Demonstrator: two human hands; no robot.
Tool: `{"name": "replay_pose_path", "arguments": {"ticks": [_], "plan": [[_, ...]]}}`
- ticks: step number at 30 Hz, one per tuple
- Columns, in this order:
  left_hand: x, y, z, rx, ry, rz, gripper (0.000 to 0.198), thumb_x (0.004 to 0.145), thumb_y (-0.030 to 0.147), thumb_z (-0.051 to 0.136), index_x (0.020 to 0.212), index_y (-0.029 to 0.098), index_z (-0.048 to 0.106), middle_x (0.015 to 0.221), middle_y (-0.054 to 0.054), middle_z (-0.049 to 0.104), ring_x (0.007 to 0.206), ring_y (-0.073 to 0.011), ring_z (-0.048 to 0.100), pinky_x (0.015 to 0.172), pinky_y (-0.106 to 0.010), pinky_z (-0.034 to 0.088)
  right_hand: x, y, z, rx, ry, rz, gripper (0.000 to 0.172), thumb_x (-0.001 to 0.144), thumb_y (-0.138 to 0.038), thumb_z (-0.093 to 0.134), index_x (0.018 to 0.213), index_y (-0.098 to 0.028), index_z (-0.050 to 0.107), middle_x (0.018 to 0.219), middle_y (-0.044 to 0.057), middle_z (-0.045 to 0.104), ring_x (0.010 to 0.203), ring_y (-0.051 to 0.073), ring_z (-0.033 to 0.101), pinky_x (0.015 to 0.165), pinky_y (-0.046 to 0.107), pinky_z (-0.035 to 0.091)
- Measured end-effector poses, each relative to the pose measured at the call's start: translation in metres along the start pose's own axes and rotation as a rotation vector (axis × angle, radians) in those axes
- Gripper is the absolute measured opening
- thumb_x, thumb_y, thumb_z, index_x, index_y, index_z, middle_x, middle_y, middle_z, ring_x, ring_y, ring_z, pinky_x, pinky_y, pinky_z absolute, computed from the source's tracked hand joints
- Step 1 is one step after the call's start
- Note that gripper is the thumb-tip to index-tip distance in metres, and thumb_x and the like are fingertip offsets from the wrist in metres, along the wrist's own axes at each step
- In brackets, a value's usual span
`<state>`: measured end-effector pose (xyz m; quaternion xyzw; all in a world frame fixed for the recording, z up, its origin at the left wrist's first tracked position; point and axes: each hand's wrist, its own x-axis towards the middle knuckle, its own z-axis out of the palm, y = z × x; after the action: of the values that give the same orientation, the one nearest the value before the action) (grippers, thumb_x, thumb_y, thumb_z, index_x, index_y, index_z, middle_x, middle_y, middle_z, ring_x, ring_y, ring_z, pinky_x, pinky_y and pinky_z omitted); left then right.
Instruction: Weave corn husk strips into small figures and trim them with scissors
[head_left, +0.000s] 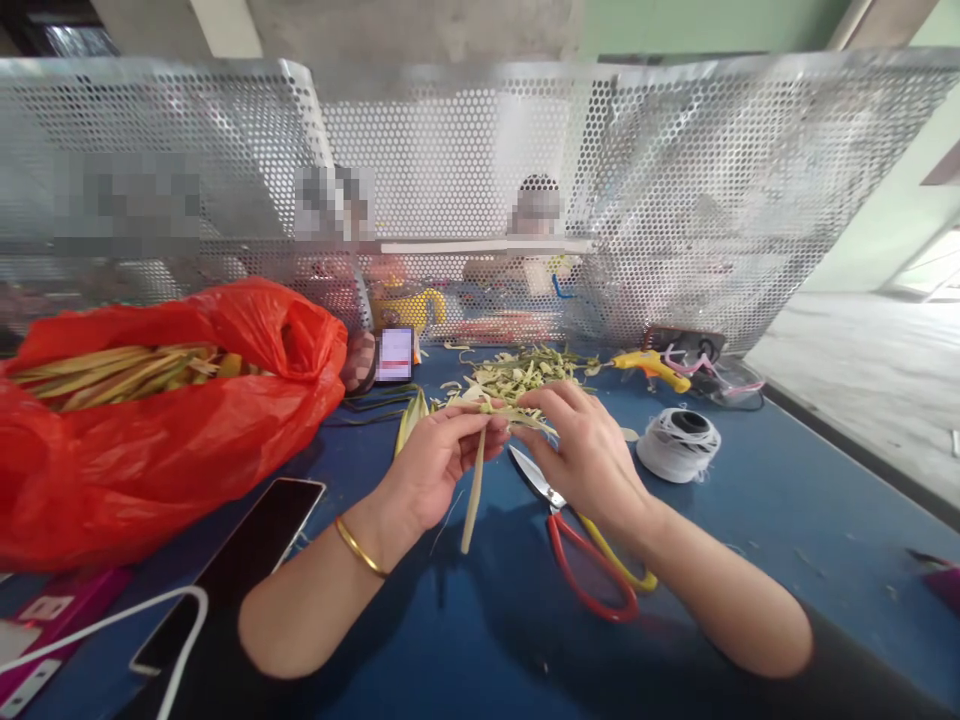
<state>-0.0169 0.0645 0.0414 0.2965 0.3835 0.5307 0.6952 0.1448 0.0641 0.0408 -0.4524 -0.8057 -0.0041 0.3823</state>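
The long hanging strip (475, 500) is pale straw, while the leaf pile (517, 372) mixes light green with cream. Deep blue colours the bench (757, 520). The plastic bag (180, 490) is bright red, its leaf bundle (112, 375) yellow-green streaked with tan. The scissors (556, 500) pair silver blades with one red handle and one yellow. White thread wraps the dark-cored spool (671, 460); the glue gun (652, 368) is yellow, the glasses (701, 372) pink-framed. The bracelet (360, 550) is gold, and round holes pattern the silver-grey mesh panel (457, 130).
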Motion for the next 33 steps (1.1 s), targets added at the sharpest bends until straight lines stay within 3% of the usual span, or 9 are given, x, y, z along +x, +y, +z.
{"name": "replay_pose_path", "arguments": {"ticks": [3,7,13,17,20,22,28,33], "plan": [[0.000,-0.002,0.000,0.026,-0.003,-0.005,0.009,0.069,0.016,0.071,0.078,0.013,0.070,0.061,0.000,0.064,0.054,-0.0100,0.061,0.055,-0.022,0.052,0.001,0.006,0.005,0.024,-0.143,0.071,0.011,0.089,-0.030,0.055,0.085,-0.022,0.061,0.074,0.002,0.066,0.067,0.017,0.058,0.067,0.027,0.038],[0.004,-0.009,-0.001,0.144,0.038,0.076,0.019,0.063,0.023,0.079,0.067,0.014,0.063,0.053,0.004,0.058,0.043,-0.0051,0.049,0.042,-0.017,0.040,0.000,0.006,0.007,-0.033,-0.125,-0.017,0.031,0.095,-0.033,0.043,0.070,-0.020,0.056,0.059,0.000,0.058,0.060,0.014,0.051,0.069,0.027,0.035],[0.004,-0.012,0.001,0.256,0.064,0.158,0.022,0.064,0.027,0.078,0.063,0.014,0.060,0.052,0.003,0.058,0.041,-0.0056,0.047,0.040,-0.019,0.035,0.001,0.002,-0.008,-0.078,-0.163,-0.095,0.037,0.094,-0.031,0.043,0.059,-0.020,0.049,0.051,-0.002,0.047,0.051,0.012,0.039,0.065,0.027,0.032],[0.003,-0.010,0.000,0.275,0.064,0.155,0.022,0.063,0.027,0.077,0.061,0.014,0.060,0.051,0.003,0.057,0.040,-0.0058,0.046,0.040,-0.020,0.034,0.002,-0.002,-0.019,-0.051,-0.221,-0.057,0.036,0.091,-0.031,0.044,0.057,-0.020,0.049,0.049,-0.002,0.045,0.050,0.011,0.036,0.059,0.026,0.030],[0.003,-0.007,-0.002,0.272,0.032,0.099,0.020,0.065,0.030,0.076,0.067,0.013,0.065,0.054,0.001,0.059,0.042,-0.0066,0.049,0.041,-0.020,0.035,0.005,0.000,-0.023,0.008,-0.337,0.047,0.037,0.090,-0.034,0.045,0.055,-0.020,0.049,0.048,-0.002,0.046,0.048,0.011,0.036,0.053,0.026,0.024],[0.002,-0.004,-0.004,0.265,-0.017,0.058,0.023,0.070,0.035,0.072,0.072,0.013,0.068,0.055,0.000,0.059,0.043,-0.0069,0.049,0.041,-0.019,0.034,0.008,0.007,-0.022,0.115,-0.387,0.152,0.039,0.091,-0.040,0.045,0.058,-0.020,0.053,0.052,-0.001,0.052,0.050,0.011,0.042,0.052,0.026,0.026],[-0.002,-0.006,-0.002,0.321,-0.090,0.007,0.026,0.071,0.038,0.069,0.068,0.013,0.064,0.049,0.003,0.054,0.037,-0.0049,0.042,0.037,-0.019,0.027,0.012,0.022,0.000,0.671,-0.329,0.489,0.043,0.080,-0.057,0.057,0.069,-0.018,0.068,0.072,0.004,0.067,0.073,0.018,0.059,0.069,0.030,0.041],[-0.001,-0.015,-0.001,0.400,-0.082,0.019,0.028,0.066,0.040,0.072,0.067,0.015,0.061,0.046,0.005,0.051,0.035,-0.0039,0.037,0.037,-0.019,0.022,0.004,0.008,0.020,1.175,-0.279,0.752,0.032,0.064,-0.047,0.077,0.071,-0.016,0.069,0.070,0.001,0.067,0.071,0.013,0.059,0.075,0.028,0.043]]}}
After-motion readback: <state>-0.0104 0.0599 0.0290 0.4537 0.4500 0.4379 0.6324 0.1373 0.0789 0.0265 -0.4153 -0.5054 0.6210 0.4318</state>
